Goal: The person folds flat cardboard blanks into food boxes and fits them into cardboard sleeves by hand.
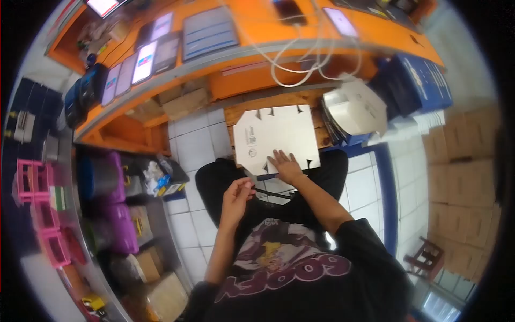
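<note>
A flat white cardboard box with clipped corners (pixel 289 134) lies by the black-trousered knees (pixel 211 177), the spread right hand (pixel 286 167) apparently steadying its near edge, while below it the bunched left hand (pixel 238 194) perhaps pinches a thin black strip (pixel 272 193), too blurred to tell.

Left hand (pixel 238 194) was raised, fingertips drawn to thumb; right hand (pixel 287 167) lay palm-down, fingers spread.
</note>
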{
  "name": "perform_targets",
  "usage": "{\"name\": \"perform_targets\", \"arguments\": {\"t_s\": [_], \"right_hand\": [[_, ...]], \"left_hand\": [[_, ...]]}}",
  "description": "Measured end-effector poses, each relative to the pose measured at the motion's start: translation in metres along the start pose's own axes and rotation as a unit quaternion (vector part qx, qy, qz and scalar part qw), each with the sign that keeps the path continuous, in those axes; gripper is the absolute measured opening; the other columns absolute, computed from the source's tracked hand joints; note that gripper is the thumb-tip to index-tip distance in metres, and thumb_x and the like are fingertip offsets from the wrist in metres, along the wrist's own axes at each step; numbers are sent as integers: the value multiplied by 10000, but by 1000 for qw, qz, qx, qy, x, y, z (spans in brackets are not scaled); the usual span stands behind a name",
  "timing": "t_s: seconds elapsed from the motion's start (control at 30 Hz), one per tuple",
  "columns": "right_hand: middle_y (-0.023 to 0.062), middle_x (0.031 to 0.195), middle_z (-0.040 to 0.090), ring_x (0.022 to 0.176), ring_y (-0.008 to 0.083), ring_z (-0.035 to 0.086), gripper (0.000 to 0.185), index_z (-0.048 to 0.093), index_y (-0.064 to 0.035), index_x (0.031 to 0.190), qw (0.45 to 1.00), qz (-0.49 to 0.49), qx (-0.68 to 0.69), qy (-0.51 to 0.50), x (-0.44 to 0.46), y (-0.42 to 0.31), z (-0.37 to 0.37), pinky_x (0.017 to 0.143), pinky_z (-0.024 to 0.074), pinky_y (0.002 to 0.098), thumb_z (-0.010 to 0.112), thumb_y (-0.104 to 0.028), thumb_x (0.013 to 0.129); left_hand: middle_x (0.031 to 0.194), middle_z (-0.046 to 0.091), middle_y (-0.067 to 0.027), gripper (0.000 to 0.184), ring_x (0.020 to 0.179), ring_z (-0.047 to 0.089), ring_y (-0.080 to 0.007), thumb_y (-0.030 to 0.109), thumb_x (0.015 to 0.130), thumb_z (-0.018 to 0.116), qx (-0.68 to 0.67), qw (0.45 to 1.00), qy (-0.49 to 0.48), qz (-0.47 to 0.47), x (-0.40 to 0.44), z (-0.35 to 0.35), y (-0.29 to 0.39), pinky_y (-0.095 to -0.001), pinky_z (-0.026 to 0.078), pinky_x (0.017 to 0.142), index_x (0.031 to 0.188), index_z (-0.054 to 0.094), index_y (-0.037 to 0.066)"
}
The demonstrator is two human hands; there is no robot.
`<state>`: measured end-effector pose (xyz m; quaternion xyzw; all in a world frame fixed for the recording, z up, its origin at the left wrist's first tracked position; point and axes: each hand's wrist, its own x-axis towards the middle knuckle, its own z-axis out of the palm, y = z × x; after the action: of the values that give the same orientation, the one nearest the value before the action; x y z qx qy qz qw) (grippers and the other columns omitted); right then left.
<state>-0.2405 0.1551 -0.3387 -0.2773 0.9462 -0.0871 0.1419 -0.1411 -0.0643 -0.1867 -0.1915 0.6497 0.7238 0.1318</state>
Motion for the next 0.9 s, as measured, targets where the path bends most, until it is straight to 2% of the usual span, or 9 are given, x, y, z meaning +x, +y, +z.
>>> {"name": "perform_targets", "arguments": {"t_s": [0.17, 0.3, 0.4, 0.43, 0.57, 0.63, 0.73, 0.87, 0.9], "right_hand": [[103, 1558, 456, 1403, 302, 475, 814, 487, -193, 1479, 992, -10, 19, -121, 22, 22, -18, 1110, 428, 467, 812, -417, 767], [107, 1470, 552, 1293, 292, 574, 491, 662, -190, 1297, 994, -70, 60, -59, 21, 44, -12, 1008, 508, 427, 729, -402, 859], [145, 1128, 688, 1026, 364, 666, 258, 707, -135, 1092, 987, -11, 146, -69, 21, 41, -24, 885, 528, 471, 622, -328, 944], [154, 964, 707, 912, 389, 675, 241, 688, -95, 1003, 979, 6, 193, -63, 19, 40, -28, 838, 514, 496, 588, -310, 962], [171, 998, 707, 948, 384, 671, 253, 688, -94, 1034, 983, 13, 178, -39, 11, 18, -43, 851, 516, 482, 617, -317, 938], [158, 1145, 700, 1056, 359, 661, 370, 695, -105, 1150, 982, 5, 186, -35, 11, 16, -38, 928, 519, 437, 677, -373, 896], [155, 1280, 648, 1180, 339, 612, 495, 660, -121, 1258, 980, 47, 193, -13, 6, 24, -31, 1008, 486, 436, 709, -426, 872], [178, 1528, 428, 1461, 351, 337, 755, 503, -151, 1445, 987, 151, 32, 32, -18, 48, -22, 1165, 275, 595, 736, -529, 834], [244, 1475, 467, 1361, 421, 455, 800, 475, -105, 1462, 977, 195, 3, 88, -27, 53, -24, 1134, 367, 519, 747, -518, 834]], "left_hand": [[1143, 694, -95, 300, 944, 671, -139, 253, 1046, 584, -45, 997, 63, 0, -7, -22, -10, -270, 537, 818, 1249, 633, 38], [1130, 699, -94, 284, 938, 674, -139, 246, 1046, 582, -36, 996, 73, -28, -5, -25, -23, -269, 537, 816, 1240, 638, 47], [1133, 701, -75, 289, 940, 674, -132, 230, 1030, 611, -30, 998, 48, -9, -3, -27, -13, -265, 530, 813, 1240, 649, 35], [1139, 702, -89, 293, 957, 680, -163, 217, 1015, 630, 85, 994, 36, 60, -6, -24, 5, -277, 527, 821, 1238, 654, 29], [1190, 676, -178, 318, 1048, 653, -356, 145, 916, 704, 357, 853, -39, 380, -57, 3, 159, -365, 520, 876, 1214, 681, 36], [1198, 690, -96, 339, 972, 687, -272, 174, 816, 770, 322, 786, -76, 523, -93, 19, 234, -424, 539, 828, 1146, 727, 110], [1035, 701, -108, 303, 897, 665, -252, 142, 768, 733, 191, 756, 74, 621, -132, 67, 242, -397, 552, 776, 1062, 744, 70], [1215, 609, -166, 397, 1032, 639, -341, 198, 891, 709, 445, 642, -34, 624, -165, 35, 313, -510, 538, 870, 1247, 598, 62], [1260, 586, -181, 426, 1066, 633, -363, 212, 922, 703, 512, 599, -58, 613, -170, 21, 327, -538, 535, 894, 1293, 561, 60]]}}
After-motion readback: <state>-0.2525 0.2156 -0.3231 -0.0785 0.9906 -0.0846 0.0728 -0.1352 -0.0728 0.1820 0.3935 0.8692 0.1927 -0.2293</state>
